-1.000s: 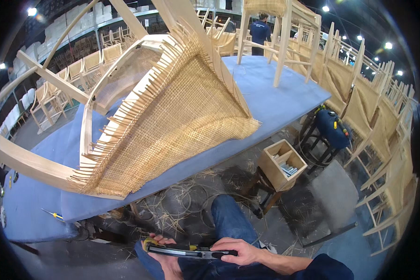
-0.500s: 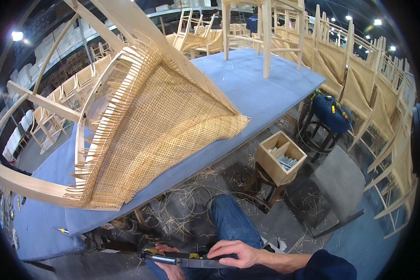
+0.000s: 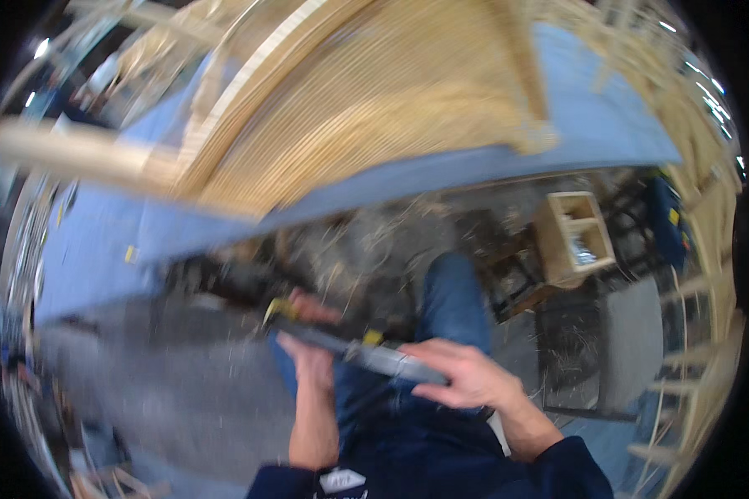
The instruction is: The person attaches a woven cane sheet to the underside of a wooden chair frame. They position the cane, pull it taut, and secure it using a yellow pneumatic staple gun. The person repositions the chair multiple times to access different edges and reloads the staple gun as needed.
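Observation:
I hold a black-and-grey staple gun with yellow parts in front of my body, above my lap. My left hand is closed around its left, yellow-marked end, with fingers showing on the far side. At the other end, my right hand grips the long grey magazine, thumb below and fingers on top. The whole picture is smeared by motion, so finer details of the tool do not show. Beyond my hands, a wooden chair frame with woven cane webbing lies on the blue-covered table.
A wooden box with silver strips in it stands on a stool right of my knee. Next to it are a dark blue stool and a grey board. Cane scraps litter the floor. More caned chair frames line the right side.
My view has swung down and left, so the chair and table sit higher in the picture. Both hands still hold the staple gun, now farther up, with my left forearm in view.

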Motion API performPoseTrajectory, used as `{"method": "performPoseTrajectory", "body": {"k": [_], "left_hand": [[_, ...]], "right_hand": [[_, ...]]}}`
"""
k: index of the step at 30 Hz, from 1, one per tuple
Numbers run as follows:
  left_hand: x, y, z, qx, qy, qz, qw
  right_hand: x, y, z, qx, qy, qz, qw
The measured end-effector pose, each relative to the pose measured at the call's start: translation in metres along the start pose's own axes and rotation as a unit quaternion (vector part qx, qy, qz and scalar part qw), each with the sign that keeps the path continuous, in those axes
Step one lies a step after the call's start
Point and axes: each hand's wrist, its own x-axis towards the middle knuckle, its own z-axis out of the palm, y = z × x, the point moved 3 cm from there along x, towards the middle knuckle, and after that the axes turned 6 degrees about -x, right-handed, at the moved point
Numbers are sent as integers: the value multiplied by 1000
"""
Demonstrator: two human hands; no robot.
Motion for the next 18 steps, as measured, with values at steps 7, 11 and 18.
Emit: {"method": "performPoseTrajectory", "body": {"k": [7, 11, 18], "left_hand": [[-16, -2, 46, -181, 20, -44, 982], [-8, -1, 44, -176, 55, -31, 982], [-9, -7, 44, -121, 122, -1, 985]], "right_hand": [[-8, -9, -14, -24, 18, -7, 1000], [-9, 4, -23, -26, 15, 12, 999], [-18, 21, -23, -26, 40, 1, 999]]}}
